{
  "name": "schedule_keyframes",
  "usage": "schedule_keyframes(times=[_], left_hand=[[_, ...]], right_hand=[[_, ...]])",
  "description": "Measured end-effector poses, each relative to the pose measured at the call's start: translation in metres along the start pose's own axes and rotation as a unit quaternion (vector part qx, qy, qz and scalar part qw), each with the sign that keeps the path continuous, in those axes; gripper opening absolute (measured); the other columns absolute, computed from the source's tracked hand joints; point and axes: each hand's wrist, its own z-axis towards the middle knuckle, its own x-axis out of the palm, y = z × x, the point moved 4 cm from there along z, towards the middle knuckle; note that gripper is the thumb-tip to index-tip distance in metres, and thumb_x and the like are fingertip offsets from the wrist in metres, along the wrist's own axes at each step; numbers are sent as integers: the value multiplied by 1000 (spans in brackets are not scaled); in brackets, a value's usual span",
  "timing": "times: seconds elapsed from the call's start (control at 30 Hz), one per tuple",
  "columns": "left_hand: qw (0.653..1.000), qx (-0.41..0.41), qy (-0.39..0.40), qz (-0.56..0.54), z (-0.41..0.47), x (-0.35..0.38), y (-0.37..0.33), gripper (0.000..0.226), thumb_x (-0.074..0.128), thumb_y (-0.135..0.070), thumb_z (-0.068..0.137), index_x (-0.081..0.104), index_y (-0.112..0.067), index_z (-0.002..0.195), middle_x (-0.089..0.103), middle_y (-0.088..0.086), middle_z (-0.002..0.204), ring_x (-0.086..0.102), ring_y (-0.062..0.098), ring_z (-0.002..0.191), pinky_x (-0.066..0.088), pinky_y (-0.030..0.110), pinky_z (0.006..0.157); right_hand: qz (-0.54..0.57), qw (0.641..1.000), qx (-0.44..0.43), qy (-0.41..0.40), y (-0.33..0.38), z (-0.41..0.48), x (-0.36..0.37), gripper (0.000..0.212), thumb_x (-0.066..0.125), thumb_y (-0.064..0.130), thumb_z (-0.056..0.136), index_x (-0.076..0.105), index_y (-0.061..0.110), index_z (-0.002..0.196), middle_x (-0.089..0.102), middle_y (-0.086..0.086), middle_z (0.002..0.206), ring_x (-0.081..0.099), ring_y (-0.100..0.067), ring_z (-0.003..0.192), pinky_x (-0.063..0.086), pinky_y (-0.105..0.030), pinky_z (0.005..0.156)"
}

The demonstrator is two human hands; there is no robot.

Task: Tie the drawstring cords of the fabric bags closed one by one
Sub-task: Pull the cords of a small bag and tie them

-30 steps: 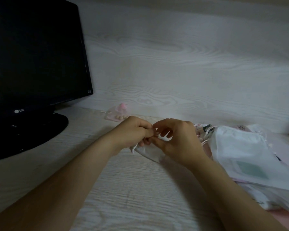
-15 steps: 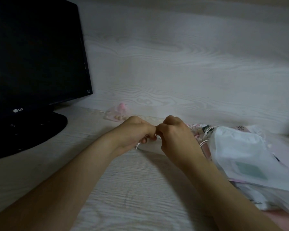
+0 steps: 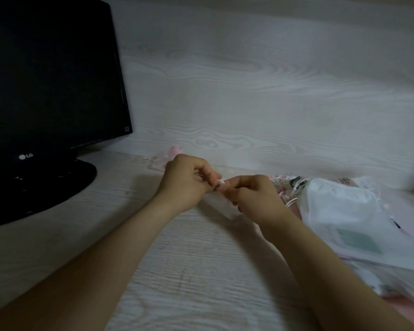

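A black LG monitor [image 3: 50,75] fills the view from nine to eleven o'clock. Its screen is dark, and its round black base [image 3: 58,185] sits on the pale wood-grain surface [image 3: 189,271]. At three o'clock of the base, near the back edge of the surface, lies a small pink pouch [image 3: 164,156], partly hidden behind the left hand [image 3: 187,182].

The left hand sits just left of centre with its fingers curled in. Its fingertips pinch a thin white drawstring cord [image 3: 220,182], and a fine strand of it crosses the knuckles. At four o'clock of the left hand, almost touching it, the right hand [image 3: 253,199] also has its fingers curled, and its fingertips clamp the same cord. The short white piece of cord shows only in the small gap between the two hands.

Under that gap and toward six o'clock hangs a sheer pale fabric bag [image 3: 215,206], its lower edge touching the surface. It is blurred, so I cannot tell its mouth from its body.

At three o'clock of the right hand, a pile of fabric bags [image 3: 289,187] spreads toward the right edge, with loose white cords showing at its near end. A larger white bag [image 3: 344,211] lies on top of it, and a pale green patch [image 3: 359,240] shows through its cloth. Behind everything, from twelve to three o'clock, stands a whitish wood-grain wall panel [image 3: 249,80].
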Motion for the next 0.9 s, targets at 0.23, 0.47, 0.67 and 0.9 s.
schedule_keyframes(times=[0.23, 0.47, 0.67, 0.9], left_hand=[[998, 60, 15, 27, -1, 3, -2, 15, 87, -3, 82, 81, -16, 80, 82, -7, 91, 77, 5, 93, 50, 6, 92], [996, 73, 35, 45, -1, 8, 0, 16, 94, -19, 77, 84, -21, 88, 81, -8, 96, 76, 3, 93, 62, 30, 91], [981, 135, 28, 135, -2, 11, -6, 9, 78, -20, 90, 74, -23, 83, 65, -11, 108, 64, 1, 100, 53, 22, 89], [986, -10, 74, 150, -4, 5, -5, 28, 42, -23, 106, 54, -18, 81, 57, 6, 114, 52, 21, 108, 36, 28, 87]], right_hand=[[106, 991, 76, -2, -8, -1, -1, 25, 67, 9, 92, 72, 10, 68, 48, -5, 61, 40, -17, 57, 27, -33, 54], [101, 991, 86, -22, -13, 1, -2, 26, 68, 10, 91, 75, 12, 66, 50, -3, 57, 42, -17, 54, 30, -31, 53], [95, 992, 65, -58, -11, 2, -4, 13, 70, 10, 93, 78, 2, 87, 59, 3, 57, 52, -10, 54, 39, -24, 52], [61, 993, 24, -95, -12, 5, -10, 22, 73, 10, 95, 73, 8, 73, 60, 10, 51, 52, 1, 46, 41, -15, 47]])
